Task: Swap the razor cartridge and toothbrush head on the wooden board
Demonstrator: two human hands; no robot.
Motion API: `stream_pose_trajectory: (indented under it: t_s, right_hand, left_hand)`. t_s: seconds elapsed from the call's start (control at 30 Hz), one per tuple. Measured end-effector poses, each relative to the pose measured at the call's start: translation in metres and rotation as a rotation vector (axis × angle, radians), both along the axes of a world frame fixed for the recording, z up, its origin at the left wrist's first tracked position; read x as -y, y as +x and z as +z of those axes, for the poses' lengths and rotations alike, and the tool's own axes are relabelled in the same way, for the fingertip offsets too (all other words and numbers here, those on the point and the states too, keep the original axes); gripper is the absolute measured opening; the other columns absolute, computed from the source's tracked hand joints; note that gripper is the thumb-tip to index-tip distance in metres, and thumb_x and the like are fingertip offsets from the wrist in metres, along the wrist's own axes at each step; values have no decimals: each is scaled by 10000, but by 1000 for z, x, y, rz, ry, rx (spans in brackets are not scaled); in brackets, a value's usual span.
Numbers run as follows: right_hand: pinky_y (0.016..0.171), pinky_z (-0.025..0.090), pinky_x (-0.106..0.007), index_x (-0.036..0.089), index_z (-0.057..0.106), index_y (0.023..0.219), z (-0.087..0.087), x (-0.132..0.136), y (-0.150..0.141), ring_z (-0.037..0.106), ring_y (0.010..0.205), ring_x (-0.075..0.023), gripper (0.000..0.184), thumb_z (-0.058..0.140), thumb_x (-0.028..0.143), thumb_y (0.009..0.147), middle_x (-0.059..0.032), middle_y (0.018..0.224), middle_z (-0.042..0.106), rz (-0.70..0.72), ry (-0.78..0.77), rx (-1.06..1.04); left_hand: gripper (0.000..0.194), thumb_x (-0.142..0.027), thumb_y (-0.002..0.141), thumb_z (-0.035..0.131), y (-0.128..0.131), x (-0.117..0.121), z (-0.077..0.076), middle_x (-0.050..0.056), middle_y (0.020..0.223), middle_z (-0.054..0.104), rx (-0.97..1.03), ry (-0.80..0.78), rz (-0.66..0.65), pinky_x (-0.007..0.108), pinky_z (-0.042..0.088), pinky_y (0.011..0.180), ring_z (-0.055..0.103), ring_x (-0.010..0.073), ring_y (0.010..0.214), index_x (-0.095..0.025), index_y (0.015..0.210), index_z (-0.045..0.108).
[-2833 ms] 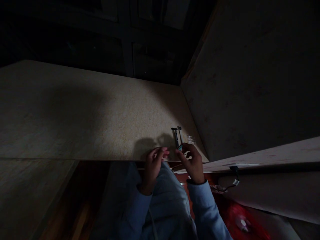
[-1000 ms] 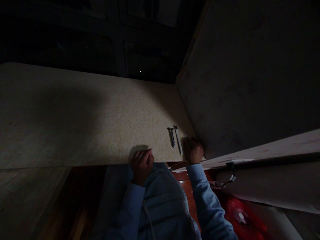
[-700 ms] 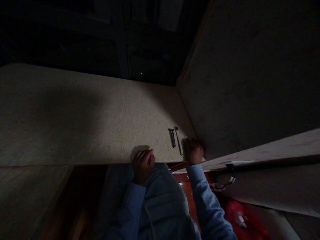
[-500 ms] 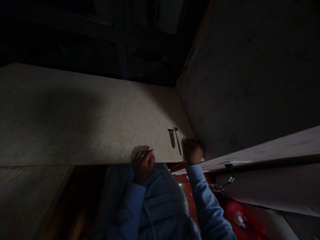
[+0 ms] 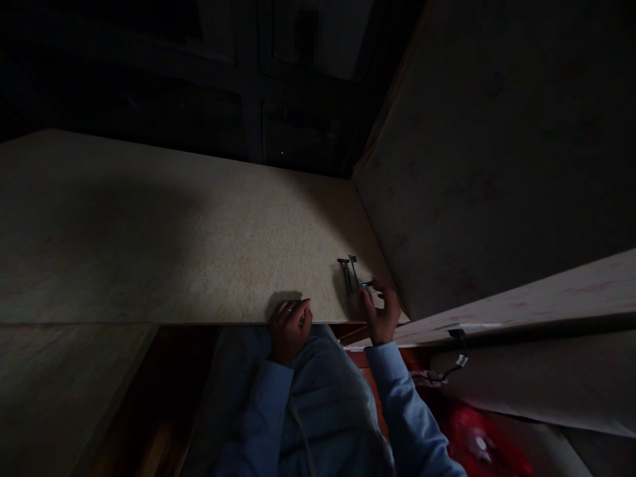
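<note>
Moving toward the toothbrush (image 5: 354,269) since the earlier frame, the right hand (image 5: 382,315) is pinching a small greenish item (image 5: 366,285) in its fingers, near the razor (image 5: 346,273). Shallow contact is probably risking slippage onto the surface (image 5: 238,245). Left hand (image 5: 290,331): fingers are curling; grip cannot be told.

A small greenish item (image 5: 366,285) is pinched between the thumb and fingers of the right hand (image 5: 385,315), over the bench (image 5: 238,232). Beside it, a razor (image 5: 346,277) and a toothbrush (image 5: 354,265) are laid side by side. The left hand (image 5: 290,329), loosely curled, is rested at the near edge.
</note>
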State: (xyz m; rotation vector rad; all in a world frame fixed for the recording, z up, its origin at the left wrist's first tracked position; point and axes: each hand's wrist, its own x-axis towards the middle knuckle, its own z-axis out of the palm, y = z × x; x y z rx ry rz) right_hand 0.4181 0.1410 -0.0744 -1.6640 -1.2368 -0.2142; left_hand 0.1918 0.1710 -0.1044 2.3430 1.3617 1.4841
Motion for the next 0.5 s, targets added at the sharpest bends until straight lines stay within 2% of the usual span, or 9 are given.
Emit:
stream_pose_trajectory:
  t_s: [0.1, 0.2, 0.33, 0.43, 0.5]
  right_hand:
    - [901, 540, -426, 195, 720, 1017, 22, -2, -34, 692, 1038, -263, 259, 684, 421, 895, -141, 1136, 741, 166, 78, 50]
    - [886, 555, -417, 202, 724, 979, 37, -11, -62, 700, 1028, -252, 166, 700, 346, 901, -133, 1126, 748, 322, 96, 66]
    - [889, 561, -426, 210, 735, 968, 43, -29, -94, 702, 1034, -253, 137, 718, 320, 889, -119, 1116, 754, 440, 117, 37]
    - [870, 570, -421, 219, 742, 958, 44, -43, -118, 699, 1023, -248, 123, 721, 312, 881, -111, 1120, 754, 523, 127, -7]
    - [865, 570, -415, 222, 742, 954, 44, -51, -135, 693, 1021, -245, 121, 724, 313, 877, -109, 1120, 753, 572, 117, -25]
  left_hand:
    - [219, -184, 938, 540, -2, 0, 2, 64, 805, 756, 19, -45, -25, 342, 544, 745, 688, 207, 774, -192, 963, 757]
    - [235, -183, 940, 528, -5, 1, 5, 76, 840, 760, 57, -109, -80, 362, 563, 767, 697, 218, 821, -199, 989, 758]
    - [207, -206, 923, 552, -10, 4, 10, 71, 828, 758, 206, -223, -146, 357, 585, 731, 705, 219, 799, -220, 920, 759]
    - [219, -255, 930, 548, -20, 3, 13, 70, 845, 771, 430, -411, -194, 320, 590, 699, 721, 207, 774, -200, 920, 760]
    - [247, -309, 927, 555, -33, 1, 15, 78, 879, 783, 581, -516, -162, 315, 596, 712, 734, 211, 786, -177, 957, 762]
